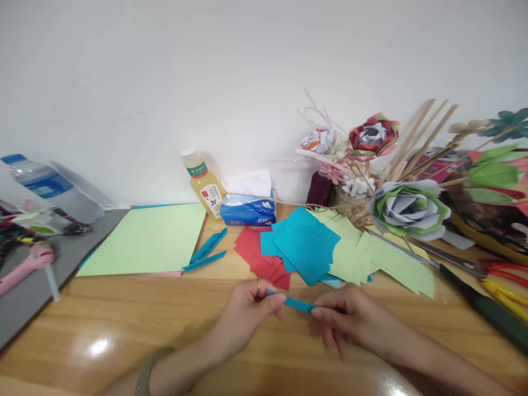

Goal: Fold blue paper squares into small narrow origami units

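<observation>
- Head view: two bare hands hold a narrow blue paper strip between them, in front of the paper piles at the middle of the wooden tabletop.
- The left hand (a ring on one finger, a band on the wrist) has its fingers pinched on the strip's left end.
- The right hand pinches the other end between thumb and fingers; its lower fingers are blurred.
- Just beyond the hands, blue paper squares partly cover red paper pieces, with pale green paper pieces to their right.
- Left of the red pieces lie folded blue strips, beside a large light green sheet.
- Toward the tabletop's far edge, by the wall, a bottle of yellow drink leans beside a blue tissue pack.
- At the far right corner, paper flowers and wooden sticks rise above scissors with red handles.
- Toward the far left corner, a clear water bottle with a blue cap tilts over a gray surface.
</observation>
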`<move>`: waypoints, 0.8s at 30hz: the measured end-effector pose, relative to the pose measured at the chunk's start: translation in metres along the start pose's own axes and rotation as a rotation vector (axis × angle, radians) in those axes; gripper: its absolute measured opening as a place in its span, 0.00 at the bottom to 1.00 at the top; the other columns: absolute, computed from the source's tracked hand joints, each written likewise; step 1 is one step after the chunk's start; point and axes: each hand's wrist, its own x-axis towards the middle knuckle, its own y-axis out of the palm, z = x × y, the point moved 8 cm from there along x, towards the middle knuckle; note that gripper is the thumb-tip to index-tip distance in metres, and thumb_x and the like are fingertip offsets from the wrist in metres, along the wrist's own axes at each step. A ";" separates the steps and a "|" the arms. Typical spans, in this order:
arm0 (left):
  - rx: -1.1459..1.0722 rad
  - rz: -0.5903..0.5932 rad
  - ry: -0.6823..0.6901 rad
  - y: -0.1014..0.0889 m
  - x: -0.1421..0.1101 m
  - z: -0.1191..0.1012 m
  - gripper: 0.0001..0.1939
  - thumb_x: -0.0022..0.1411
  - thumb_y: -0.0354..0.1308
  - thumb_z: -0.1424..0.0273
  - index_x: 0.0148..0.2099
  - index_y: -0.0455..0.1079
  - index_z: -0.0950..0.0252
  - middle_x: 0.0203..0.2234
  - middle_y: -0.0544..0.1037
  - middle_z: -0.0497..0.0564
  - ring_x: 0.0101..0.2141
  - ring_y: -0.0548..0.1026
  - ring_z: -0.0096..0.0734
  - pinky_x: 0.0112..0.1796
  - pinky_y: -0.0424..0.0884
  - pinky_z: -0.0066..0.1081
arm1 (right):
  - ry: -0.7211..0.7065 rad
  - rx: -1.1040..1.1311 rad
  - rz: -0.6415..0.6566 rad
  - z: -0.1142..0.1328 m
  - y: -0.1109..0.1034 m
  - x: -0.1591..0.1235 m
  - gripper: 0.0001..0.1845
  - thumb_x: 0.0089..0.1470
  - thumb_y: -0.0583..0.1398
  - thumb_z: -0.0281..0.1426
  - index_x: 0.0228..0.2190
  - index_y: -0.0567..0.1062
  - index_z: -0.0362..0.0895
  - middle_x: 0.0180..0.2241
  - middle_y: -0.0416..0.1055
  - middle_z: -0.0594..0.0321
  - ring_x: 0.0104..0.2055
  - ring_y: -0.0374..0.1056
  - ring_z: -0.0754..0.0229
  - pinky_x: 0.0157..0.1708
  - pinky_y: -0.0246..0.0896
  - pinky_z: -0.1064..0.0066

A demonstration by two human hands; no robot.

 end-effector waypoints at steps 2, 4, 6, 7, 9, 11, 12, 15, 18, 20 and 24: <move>0.013 -0.026 0.003 -0.004 0.002 0.001 0.18 0.50 0.60 0.57 0.20 0.65 0.65 0.15 0.69 0.46 0.19 0.62 0.24 0.23 0.58 0.24 | 0.008 0.000 -0.026 -0.001 -0.006 0.000 0.22 0.49 0.58 0.48 0.18 0.67 0.42 0.17 0.68 0.63 0.16 0.62 0.67 0.18 0.54 0.76; 0.028 -0.044 0.009 -0.006 0.004 0.001 0.19 0.49 0.60 0.55 0.20 0.62 0.65 0.14 0.65 0.44 0.18 0.59 0.23 0.22 0.56 0.24 | 0.010 -0.002 -0.048 -0.001 -0.010 0.000 0.22 0.49 0.59 0.48 0.18 0.68 0.42 0.16 0.68 0.64 0.16 0.62 0.66 0.18 0.55 0.76; 0.047 -0.054 0.020 -0.008 0.005 0.000 0.20 0.48 0.60 0.54 0.20 0.60 0.65 0.13 0.62 0.43 0.17 0.57 0.22 0.21 0.54 0.24 | 0.004 -0.005 -0.069 -0.002 -0.013 0.000 0.23 0.48 0.59 0.48 0.18 0.69 0.42 0.15 0.67 0.65 0.16 0.61 0.67 0.18 0.55 0.75; 0.058 -0.056 0.028 -0.008 0.005 -0.001 0.20 0.48 0.60 0.54 0.20 0.60 0.64 0.13 0.61 0.42 0.17 0.56 0.22 0.20 0.54 0.23 | -0.001 -0.006 -0.078 -0.002 -0.014 0.001 0.23 0.48 0.60 0.49 0.18 0.69 0.42 0.15 0.66 0.65 0.16 0.61 0.67 0.18 0.55 0.75; 0.085 -0.056 0.054 -0.010 0.004 -0.005 0.19 0.49 0.59 0.55 0.20 0.61 0.65 0.13 0.61 0.42 0.17 0.56 0.22 0.20 0.53 0.23 | -0.015 -0.005 -0.083 -0.002 -0.015 0.001 0.24 0.47 0.59 0.50 0.18 0.69 0.42 0.15 0.67 0.65 0.16 0.61 0.67 0.18 0.55 0.75; 0.123 -0.062 0.103 -0.015 0.004 -0.012 0.18 0.52 0.58 0.57 0.20 0.64 0.65 0.14 0.63 0.44 0.18 0.58 0.23 0.21 0.55 0.24 | -0.032 -0.006 -0.080 -0.001 -0.015 0.002 0.24 0.47 0.59 0.51 0.19 0.68 0.42 0.16 0.68 0.64 0.17 0.62 0.66 0.18 0.54 0.74; 0.144 -0.072 0.136 -0.019 0.003 -0.016 0.18 0.54 0.57 0.57 0.20 0.64 0.66 0.15 0.64 0.45 0.20 0.60 0.25 0.23 0.57 0.24 | -0.041 -0.009 -0.081 -0.001 -0.015 0.002 0.24 0.48 0.58 0.51 0.19 0.69 0.42 0.17 0.68 0.64 0.17 0.62 0.66 0.18 0.53 0.74; 0.202 -0.161 0.250 -0.041 0.004 -0.032 0.19 0.57 0.54 0.58 0.21 0.66 0.65 0.17 0.66 0.46 0.23 0.63 0.28 0.27 0.59 0.26 | -0.076 -0.027 -0.116 0.005 -0.019 0.001 0.26 0.49 0.56 0.52 0.19 0.69 0.42 0.18 0.68 0.63 0.19 0.62 0.66 0.19 0.52 0.74; 0.227 -0.304 0.357 -0.065 0.002 -0.046 0.18 0.61 0.51 0.59 0.23 0.65 0.64 0.18 0.64 0.45 0.24 0.62 0.28 0.29 0.60 0.27 | -0.114 -0.037 -0.167 0.013 -0.022 -0.001 0.27 0.50 0.54 0.54 0.19 0.68 0.43 0.18 0.67 0.63 0.20 0.62 0.66 0.21 0.53 0.74; 0.221 -0.325 0.417 -0.067 0.000 -0.052 0.17 0.62 0.50 0.58 0.27 0.67 0.64 0.24 0.69 0.47 0.27 0.65 0.29 0.31 0.62 0.27 | -0.128 -0.035 -0.166 0.015 -0.018 0.000 0.28 0.51 0.53 0.54 0.18 0.67 0.43 0.18 0.66 0.64 0.20 0.61 0.66 0.21 0.53 0.74; 0.253 0.004 0.378 -0.028 -0.001 -0.047 0.15 0.56 0.59 0.62 0.45 0.71 0.63 0.40 0.75 0.52 0.32 0.71 0.31 0.33 0.67 0.27 | -0.123 -0.035 -0.088 0.008 -0.003 0.003 0.26 0.53 0.52 0.53 0.21 0.67 0.42 0.17 0.65 0.65 0.18 0.58 0.68 0.18 0.51 0.75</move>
